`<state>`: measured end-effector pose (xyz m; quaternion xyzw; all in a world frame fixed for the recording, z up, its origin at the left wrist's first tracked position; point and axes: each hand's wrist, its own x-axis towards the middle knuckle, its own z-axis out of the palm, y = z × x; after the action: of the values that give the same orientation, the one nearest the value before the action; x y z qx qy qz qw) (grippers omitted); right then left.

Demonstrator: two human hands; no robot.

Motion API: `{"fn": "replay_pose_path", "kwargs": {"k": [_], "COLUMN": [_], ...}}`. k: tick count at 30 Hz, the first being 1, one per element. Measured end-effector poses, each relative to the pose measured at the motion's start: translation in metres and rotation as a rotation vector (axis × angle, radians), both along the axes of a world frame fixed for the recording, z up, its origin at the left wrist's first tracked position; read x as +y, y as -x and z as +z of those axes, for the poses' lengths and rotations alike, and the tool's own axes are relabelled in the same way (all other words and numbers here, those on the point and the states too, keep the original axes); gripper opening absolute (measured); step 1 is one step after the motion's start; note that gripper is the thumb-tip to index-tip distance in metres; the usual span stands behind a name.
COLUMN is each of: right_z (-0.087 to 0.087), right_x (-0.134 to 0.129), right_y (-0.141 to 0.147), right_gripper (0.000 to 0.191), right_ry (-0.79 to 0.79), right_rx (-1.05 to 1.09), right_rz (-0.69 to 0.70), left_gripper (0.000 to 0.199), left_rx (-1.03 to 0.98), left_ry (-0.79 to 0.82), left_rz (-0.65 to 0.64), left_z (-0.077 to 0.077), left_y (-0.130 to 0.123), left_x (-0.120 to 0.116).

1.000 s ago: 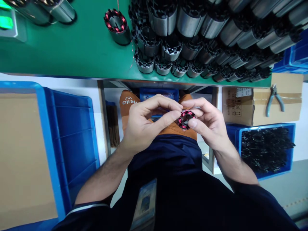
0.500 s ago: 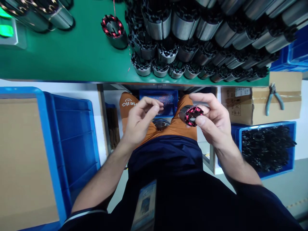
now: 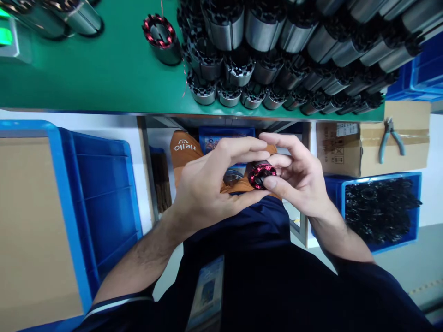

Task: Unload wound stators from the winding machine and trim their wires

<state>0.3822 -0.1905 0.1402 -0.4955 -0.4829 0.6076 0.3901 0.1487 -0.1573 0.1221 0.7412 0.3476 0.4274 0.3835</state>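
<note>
My right hand (image 3: 304, 177) grips a motor stator (image 3: 262, 175) between thumb and fingers, over my lap. Its end with red-pink wire windings faces up toward me. My left hand (image 3: 207, 184) is at the stator's left, fingers above it and thumb below, spread apart around it. Whether those fingertips touch it I cannot tell. On the green bench, another stator with red windings (image 3: 162, 39) stands by itself, a thin wire rising from it.
Several rows of bare stator cores (image 3: 254, 94) fill the bench's (image 3: 114, 78) right side. Blue crate with cardboard (image 3: 100, 198) at left. At right, pliers (image 3: 391, 138) lie on a carton (image 3: 415, 157), beside a blue bin of black parts (image 3: 382, 210).
My left hand has moved right and spread around the stator. My right hand has brought the stator slightly left and down.
</note>
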Motion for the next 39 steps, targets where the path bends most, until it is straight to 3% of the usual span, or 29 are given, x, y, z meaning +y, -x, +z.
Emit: {"fn": "replay_pose_path", "kwargs": {"k": [7, 12, 15, 19, 24, 28, 32, 36, 39], "right_z": [-0.009, -0.011, -0.008, -0.001, 0.0, -0.007, -0.013, -0.013, -0.011], "right_x": [-0.003, 0.002, 0.007, 0.01, 0.014, 0.013, 0.001, -0.003, 0.002], "right_y": [-0.004, -0.004, -0.005, -0.006, -0.005, -0.001, 0.01, 0.019, 0.016], "right_gripper": [0.082, 0.076, 0.056, 0.018, 0.021, 0.021, 0.04, 0.024, 0.023], "right_ry": [0.018, -0.106, -0.28, -0.38, -0.331, -0.33, -0.376, -0.46, -0.466], "right_rx": [0.021, -0.082, -0.205, -0.21, -0.134, 0.012, -0.146, -0.247, -0.309], "right_rz": [0.046, 0.027, -0.035, -0.039, -0.271, -0.44, -0.274, -0.225, -0.203], "left_gripper": [0.055, 0.054, 0.054, 0.054, 0.026, 0.017, 0.018, 0.022, 0.023], "left_rx": [0.001, 0.055, 0.049, 0.008, -0.011, 0.026, 0.043, 0.0, 0.004], "left_ry": [-0.049, -0.028, -0.031, -0.207, -0.239, -0.205, -0.25, -0.253, -0.217], "left_rz": [-0.022, 0.041, 0.047, 0.026, 0.144, 0.26, 0.337, 0.326, 0.302], "left_z": [-0.006, -0.006, -0.005, -0.003, 0.002, 0.006, 0.003, -0.003, -0.006], "left_y": [0.002, 0.006, 0.005, 0.003, 0.002, 0.002, 0.0, -0.001, 0.001], "left_x": [0.0, -0.006, -0.006, -0.001, 0.0, 0.001, 0.004, 0.002, 0.0]}}
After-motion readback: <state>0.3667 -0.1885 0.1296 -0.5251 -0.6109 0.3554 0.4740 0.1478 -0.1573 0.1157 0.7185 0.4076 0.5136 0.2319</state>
